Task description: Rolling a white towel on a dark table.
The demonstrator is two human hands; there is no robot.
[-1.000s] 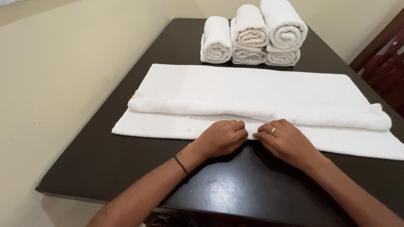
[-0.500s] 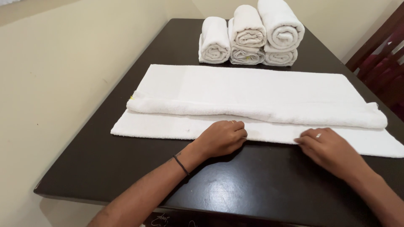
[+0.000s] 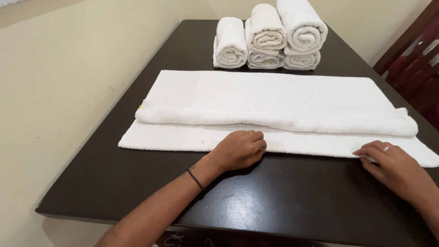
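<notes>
Fingers of the left hand (image 3: pixel 240 149) curl loosely and press on the near edge of the white towel (image 3: pixel 274 98), which lies flat across the dark desk (image 3: pixel 256 201), while fingers of the right hand (image 3: pixel 393 164) lie flat and pinch that same edge further along; neither hand closes around anything. Just beyond the fingertips runs a long fold ridge, and well beyond it stand the rolled towels (image 3: pixel 270 39); the step appears to be lengthwise folding, so the next move likely calls for both hands to grip the near edge evenly
</notes>
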